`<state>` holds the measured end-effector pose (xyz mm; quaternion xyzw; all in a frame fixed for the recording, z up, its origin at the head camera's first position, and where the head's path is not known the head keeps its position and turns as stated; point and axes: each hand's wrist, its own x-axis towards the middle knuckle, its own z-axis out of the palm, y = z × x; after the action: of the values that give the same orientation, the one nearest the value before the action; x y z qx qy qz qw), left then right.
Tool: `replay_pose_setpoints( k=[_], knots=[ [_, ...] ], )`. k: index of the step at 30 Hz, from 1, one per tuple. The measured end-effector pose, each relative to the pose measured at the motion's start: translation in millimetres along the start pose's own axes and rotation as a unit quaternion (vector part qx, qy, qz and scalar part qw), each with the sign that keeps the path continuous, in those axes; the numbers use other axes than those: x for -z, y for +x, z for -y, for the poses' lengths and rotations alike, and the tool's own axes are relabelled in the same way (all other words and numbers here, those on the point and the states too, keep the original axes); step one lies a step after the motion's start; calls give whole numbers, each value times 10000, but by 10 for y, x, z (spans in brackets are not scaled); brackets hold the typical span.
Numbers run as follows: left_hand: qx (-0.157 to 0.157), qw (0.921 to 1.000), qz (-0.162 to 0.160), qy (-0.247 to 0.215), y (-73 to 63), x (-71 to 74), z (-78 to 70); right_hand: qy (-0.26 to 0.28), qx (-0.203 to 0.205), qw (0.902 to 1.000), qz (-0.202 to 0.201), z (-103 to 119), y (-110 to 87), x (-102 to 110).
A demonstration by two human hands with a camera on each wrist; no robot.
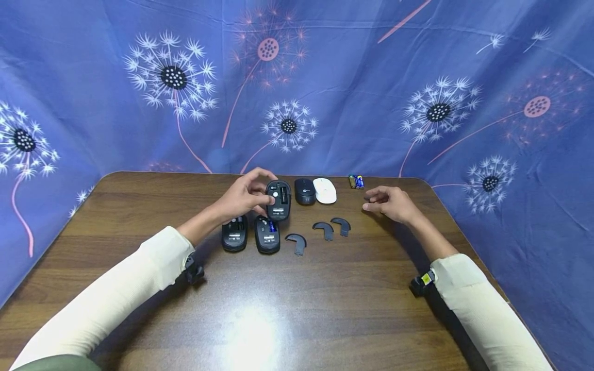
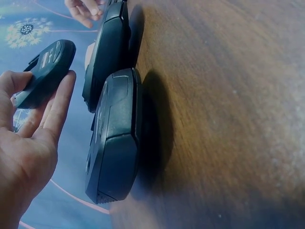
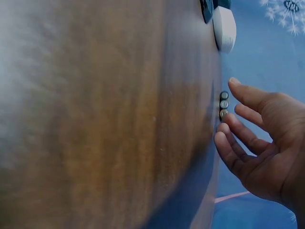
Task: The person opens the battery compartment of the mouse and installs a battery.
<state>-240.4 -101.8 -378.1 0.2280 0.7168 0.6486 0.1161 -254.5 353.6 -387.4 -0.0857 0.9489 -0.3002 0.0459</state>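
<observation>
"Pinched in the left hand [image 1: 245, 196], thumb on one side and fingers on the other, is a computer mouse [image 1: 280, 206]. Its underside faces the person, with the battery slot uncovered. The grip is only as wide as the mouse, which is raised off the table [image 1: 371, 309]."

"What lies close to that grip?"

"Two more black mice, both belly up, on the person's side of it. One, the left-hand mouse [image 1: 234, 235], is below the wrist; the other, the nearer mouse [image 1: 267, 238], is just below the held one and shows a blue battery [image 1: 272, 226] in its slot."

"And to the right of the grip?"

"Just beside it, an upright black mouse [image 1: 304, 191], then a white mouse [image 1: 325, 190] against it. Below and right are three loose curved covers [image 1: 323, 230], dark grey."

"Where is the right hand [image 1: 392, 203]?"

"Well to the right of the grip, fingers loosely bent, thumb apart from them, holding nothing. Three small batteries [image 1: 356, 182] stand side by side just beyond its fingertips; I cannot tell whether a fingertip touches them."
</observation>
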Motion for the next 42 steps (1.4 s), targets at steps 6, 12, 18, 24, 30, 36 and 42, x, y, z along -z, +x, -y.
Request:
replay_pose_setpoints(
  k=[6,12,18,24,30,36,42],
  knots=[
    [24,10000,9,2,2,3,16,86,15,9999,-129,-89,163,9],
    [48,10000,50,47,-3,-6,10,161,-54,9997,-148,-165,299,18],
    [38,10000,21,30,2,-22,10,273,-128,9994,149,-197,396,39],
    [-3,10000,45,-45,14,-27,18,426,-188,9983,352,-165,468,73],
    [-7,10000,60,-74,22,-13,25,267,-230,9989,298,-171,555,77],
    [-17,9999,41,-90,37,-24,6,179,-106,9988,435,-183,675,96],
    [-39,9998,119,-157,64,-55,-16,5,-207,9974,688,-144,735,127]
  ],
)
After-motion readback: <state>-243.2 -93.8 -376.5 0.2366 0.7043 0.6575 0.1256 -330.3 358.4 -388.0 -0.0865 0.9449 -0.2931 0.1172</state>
